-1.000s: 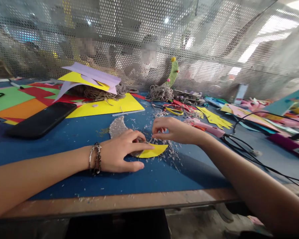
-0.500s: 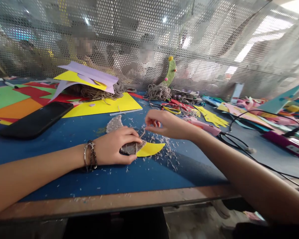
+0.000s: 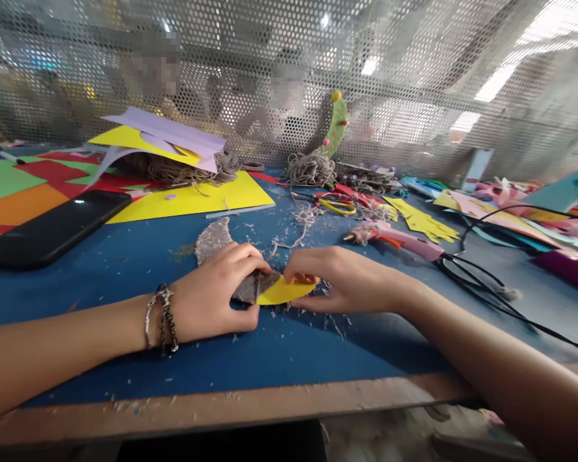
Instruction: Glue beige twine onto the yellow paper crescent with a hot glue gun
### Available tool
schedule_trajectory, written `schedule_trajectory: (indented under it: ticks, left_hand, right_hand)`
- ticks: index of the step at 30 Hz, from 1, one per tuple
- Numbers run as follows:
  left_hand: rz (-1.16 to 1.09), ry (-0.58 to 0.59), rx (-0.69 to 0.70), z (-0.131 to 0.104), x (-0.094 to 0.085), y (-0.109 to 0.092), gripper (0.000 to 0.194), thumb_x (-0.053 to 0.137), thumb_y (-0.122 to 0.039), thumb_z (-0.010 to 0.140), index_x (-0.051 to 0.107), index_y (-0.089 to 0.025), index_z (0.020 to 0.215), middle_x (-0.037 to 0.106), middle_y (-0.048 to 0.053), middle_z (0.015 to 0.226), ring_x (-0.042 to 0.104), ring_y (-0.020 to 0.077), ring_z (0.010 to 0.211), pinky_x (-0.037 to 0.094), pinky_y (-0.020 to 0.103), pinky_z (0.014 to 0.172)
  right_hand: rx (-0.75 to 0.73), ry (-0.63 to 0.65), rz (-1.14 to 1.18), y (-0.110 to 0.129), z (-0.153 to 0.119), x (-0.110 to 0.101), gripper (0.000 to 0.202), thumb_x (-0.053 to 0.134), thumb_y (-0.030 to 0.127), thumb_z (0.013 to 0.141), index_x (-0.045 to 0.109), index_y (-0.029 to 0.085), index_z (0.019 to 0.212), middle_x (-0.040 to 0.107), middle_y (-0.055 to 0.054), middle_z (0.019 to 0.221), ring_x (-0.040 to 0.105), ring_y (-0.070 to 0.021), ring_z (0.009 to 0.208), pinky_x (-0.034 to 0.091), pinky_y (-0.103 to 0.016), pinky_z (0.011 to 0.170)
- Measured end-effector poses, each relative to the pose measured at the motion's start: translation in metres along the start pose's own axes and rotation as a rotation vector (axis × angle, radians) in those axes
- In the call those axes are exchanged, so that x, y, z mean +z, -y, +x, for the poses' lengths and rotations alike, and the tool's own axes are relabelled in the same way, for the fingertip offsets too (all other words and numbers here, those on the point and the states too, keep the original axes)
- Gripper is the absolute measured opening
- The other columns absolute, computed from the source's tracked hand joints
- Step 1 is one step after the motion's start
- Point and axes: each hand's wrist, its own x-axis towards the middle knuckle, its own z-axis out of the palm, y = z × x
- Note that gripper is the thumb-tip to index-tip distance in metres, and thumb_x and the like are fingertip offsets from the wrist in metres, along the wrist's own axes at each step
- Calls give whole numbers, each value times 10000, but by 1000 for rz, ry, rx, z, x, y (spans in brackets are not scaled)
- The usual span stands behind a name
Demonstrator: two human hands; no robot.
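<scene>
A crescent-shaped yellow paper piece lies on the table, its middle covered with grey-brown string. My left hand grips this part between thumb and fingers. A grey string-covered curved end shows beyond my left hand; it seems to belong to the same crescent, but the hand hides the join. My right hand pinches the bare yellow tip, thumb below and fingers above. Just beyond the hands, a loose grey string trails across the blue table, among many short string clippings.
A pink glue gun with a black cord lies to the right, near yellow-handled scissors. At left are a black phone and coloured paper. String bundles and a green crescent stand before the perforated metal screen.
My right hand has come down from above the crescent to its yellow tip and now pinches it. My left hand keeps its grip. The view has shifted slightly.
</scene>
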Motion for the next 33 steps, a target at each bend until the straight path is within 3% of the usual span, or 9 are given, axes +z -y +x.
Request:
schedule_trajectory:
  ticks: [16, 22, 24, 27, 30, 31, 33]
  left_hand:
    - [-7, -4, -5, -1, 0, -3, 417, 444, -138, 606, 494, -147, 1020, 486, 51, 1032, 435, 194, 981, 361, 332, 893]
    - [-6, 19, -8, -1, -1, -1, 409, 452, -153, 636, 488, -170, 1043, 483, 49, 1051, 436, 203, 1001, 369, 337, 896]
    - [-5, 31, 3, -2, -2, 0, 408, 459, -162, 648, 486, -182, 1055, 482, 48, 1069, 436, 209, 1012, 369, 345, 902]
    - [-13, 50, 40, -4, -4, 4, 419, 465, -170, 670, 478, -194, 1087, 474, 50, 1105, 426, 211, 1048, 354, 351, 929]
    - [-13, 49, 57, -6, -4, 7, 415, 466, -179, 703, 472, -201, 1118, 465, 47, 1132, 422, 204, 1068, 339, 343, 951]
    - [-9, 49, 62, -6, -4, 8, 410, 467, -185, 714, 471, -202, 1124, 465, 45, 1137, 424, 201, 1068, 339, 338, 953]
    - [1, 47, 76, -8, -4, 10, 402, 469, -202, 735, 469, -201, 1137, 468, 44, 1142, 432, 199, 1061, 344, 331, 951]
  right_hand:
    - [6, 11, 2, 2, 1, 3, 113, 519, 227, 759, 515, 144, 835, 505, 6, 735, 428, -70, 619, 318, -192, 547]
    - [1, -31, 107, -2, -2, -8, 197, 481, 326, 798, 528, 139, 842, 529, -12, 742, 453, -72, 631, 364, -191, 583]
    - [96, -115, 83, -7, -10, -23, 228, 451, 360, 811, 531, 147, 832, 549, -21, 748, 473, -82, 643, 371, -203, 598]
    - [447, -210, -114, -23, -29, -48, 254, 428, 395, 802, 528, 162, 806, 568, -31, 732, 488, -103, 640, 355, -231, 594]
    - [865, -73, -375, -47, -53, -63, 286, 487, 443, 721, 541, 167, 775, 573, -48, 705, 485, -137, 620, 320, -258, 551]
    - [939, 41, -366, -56, -60, -64, 296, 516, 449, 686, 540, 161, 749, 577, -56, 699, 488, -145, 613, 320, -262, 543]
    - [974, 77, -349, -73, -73, -61, 260, 564, 396, 636, 525, 147, 695, 578, -61, 647, 484, -137, 553, 321, -257, 509]
